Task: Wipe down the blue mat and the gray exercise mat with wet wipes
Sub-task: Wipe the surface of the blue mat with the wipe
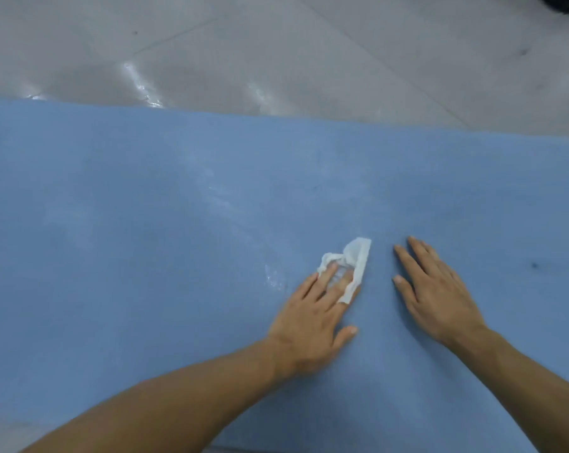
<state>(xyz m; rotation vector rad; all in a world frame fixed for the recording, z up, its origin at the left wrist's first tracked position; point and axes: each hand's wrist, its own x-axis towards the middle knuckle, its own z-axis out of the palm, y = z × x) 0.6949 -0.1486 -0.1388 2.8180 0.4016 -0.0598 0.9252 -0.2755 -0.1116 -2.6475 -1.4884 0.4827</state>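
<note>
Blue mat (146, 289) spread flat over a pale gray tiled floor (276, 53), filling most of the view from left edge to right edge. Far edge of the mat running slightly downhill toward the right, with glossy streaks on the tiles just beyond it. Faint shiny smears across the middle of the mat (wet-looking, brightest just left of the wipe). Small dark speck (534, 265) on the mat toward the right side.

Left hand (312, 318) palm down on the mat, near the centre, fingers extended and only slightly spread, thumb out to the side and touching the mat. White wet wipe (355, 266) crumpled and partly see-through, draped over and pinned under the tips of those fingers, pressed against the mat; one twisted end poking forward past the fingertips, another flap trailing back along the index finger side. Not gripped in a fist, just held flat by the fingers.

Right hand (440, 295) also palm down on the mat, just beside the wipe but not touching it, fingers straight and a little apart, nothing in it. Both forearms bare, reaching in from the bottom of the view.

Dark object (564, 3) cut off at the top right corner, too little visible to tell what. Gray exercise mat not in view.
</note>
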